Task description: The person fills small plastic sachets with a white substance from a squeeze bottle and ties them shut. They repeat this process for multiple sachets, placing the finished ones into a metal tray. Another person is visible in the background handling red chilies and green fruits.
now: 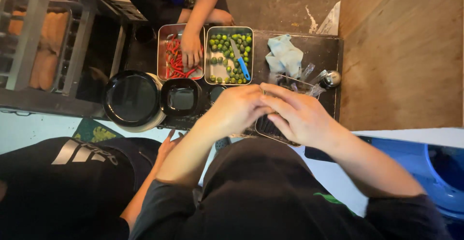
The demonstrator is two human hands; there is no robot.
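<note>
There are two steel trays point(165, 29), one with chillies point(173, 60) and one with limes point(220, 41), one knife point(240, 58), two black lids point(131, 98), one cloth point(285, 55) and one small steel ball point(332, 78).

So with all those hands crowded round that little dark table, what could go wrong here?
Three things, perhaps. The blue-handled knife lies loose on the small green fruits in the steel tray, close to another person's hand sorting red chillies; a careless reach might meet the blade. The left hand and right hand work over a metal tray at the table's near edge, which might tip. The black bowl also sits near that edge.
</note>
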